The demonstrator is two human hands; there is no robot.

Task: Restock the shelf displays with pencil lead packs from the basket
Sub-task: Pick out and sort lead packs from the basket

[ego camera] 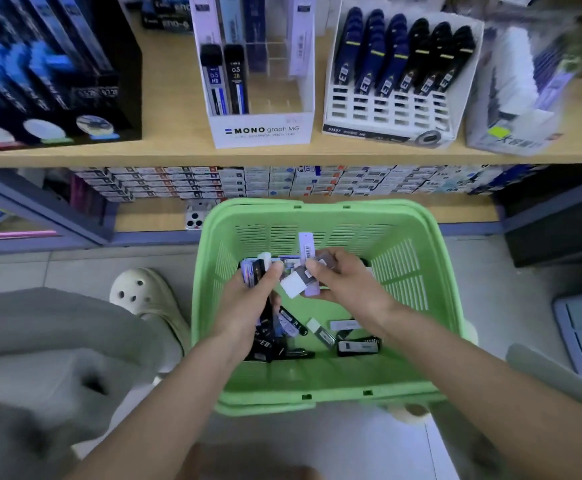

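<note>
These lead packs [253, 271] look light, stiff and slick, likely to slide off each other, so I judge a pinch across the flat faces near the hang tab is safest. My left hand [248, 306] grips a fanned bunch over the green basket [317, 386]. My right hand [348, 282] pinches one lilac-and-white pack [300, 282]. At least five loose packs [357, 346] lie on the basket floor. On the shelf [164, 98], the MONO graph MG display [265, 131] holds two, and the white display [386, 112] shows six columns, three navy and three black.

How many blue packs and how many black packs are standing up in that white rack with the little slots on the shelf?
In the white rack:
blue packs: 3
black packs: 3
Total: 6
</note>
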